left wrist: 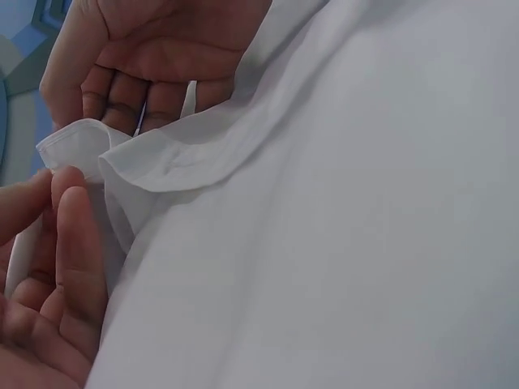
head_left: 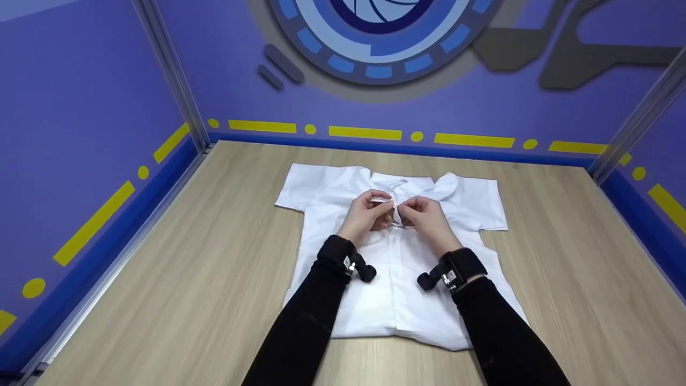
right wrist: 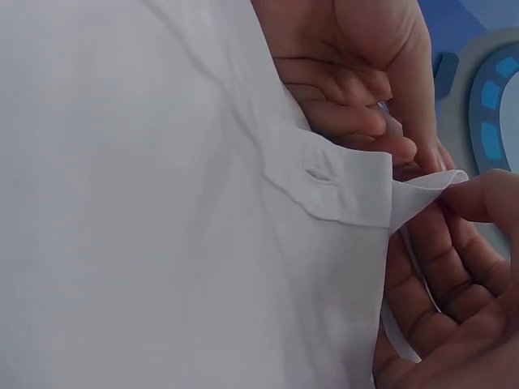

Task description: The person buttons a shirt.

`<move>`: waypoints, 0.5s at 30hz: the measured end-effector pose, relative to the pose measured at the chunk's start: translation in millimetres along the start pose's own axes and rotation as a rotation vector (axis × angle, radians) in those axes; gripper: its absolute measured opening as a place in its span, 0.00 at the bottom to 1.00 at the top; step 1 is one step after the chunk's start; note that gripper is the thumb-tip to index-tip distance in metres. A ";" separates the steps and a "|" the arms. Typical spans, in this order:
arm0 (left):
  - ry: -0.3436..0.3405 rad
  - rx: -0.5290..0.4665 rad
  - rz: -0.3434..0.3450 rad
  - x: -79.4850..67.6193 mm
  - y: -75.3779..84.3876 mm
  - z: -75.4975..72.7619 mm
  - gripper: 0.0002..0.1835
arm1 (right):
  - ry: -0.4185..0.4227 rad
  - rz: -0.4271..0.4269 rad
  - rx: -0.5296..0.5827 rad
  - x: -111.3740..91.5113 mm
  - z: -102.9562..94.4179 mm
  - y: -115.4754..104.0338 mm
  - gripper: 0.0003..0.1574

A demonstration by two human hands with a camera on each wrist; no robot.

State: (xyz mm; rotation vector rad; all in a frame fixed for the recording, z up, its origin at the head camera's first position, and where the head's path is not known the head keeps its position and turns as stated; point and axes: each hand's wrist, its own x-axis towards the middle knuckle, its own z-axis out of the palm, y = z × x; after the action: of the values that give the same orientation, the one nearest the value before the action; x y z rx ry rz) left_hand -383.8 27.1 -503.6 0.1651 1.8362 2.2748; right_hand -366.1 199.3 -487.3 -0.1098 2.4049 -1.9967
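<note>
A white short-sleeved shirt (head_left: 364, 300) lies spread on the table, collar towards the back wall. Both hands meet at its front opening, a little below the collar (head_left: 410, 186). With thumb and fingertips, my left hand (head_left: 368, 213) pinches one front edge of the cloth. My right hand (head_left: 427, 221) pinches the cloth just beside it, the fingertips of the two hands almost touching. In the right wrist view a buttonhole (right wrist: 320, 175) shows on the raised placket. The left wrist view shows a folded cloth edge (left wrist: 73, 146) between the hands. Any button is hidden by fingers or cloth.
The wooden table (head_left: 214, 241) extends around the shirt on both sides. Purple-blue panels (head_left: 80, 107) with yellow marks stand at the back, left and right. Metal posts (head_left: 171, 69) mark the corners.
</note>
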 end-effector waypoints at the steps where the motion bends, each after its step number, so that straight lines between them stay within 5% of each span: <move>1: 0.020 0.007 0.003 0.0 0.1 0.1 0.14 | 0.006 -0.001 0.003 -0.6 0.6 -0.2 0.12; 5: 0.048 0.026 0.002 -0.9 0.6 0.1 0.15 | 0.035 -0.004 0.013 -2.4 1.8 -0.5 0.10; 15: -0.048 -0.005 -0.012 -5.5 3.5 1.2 0.13 | 0.084 -0.029 -0.056 -2.1 2.7 -0.7 0.12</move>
State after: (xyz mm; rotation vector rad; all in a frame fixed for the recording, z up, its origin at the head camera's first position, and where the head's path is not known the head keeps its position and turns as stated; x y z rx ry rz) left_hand -378.5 26.2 -499.7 0.2050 1.8027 2.2473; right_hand -363.8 196.7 -487.1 -0.0626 2.5249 -1.9849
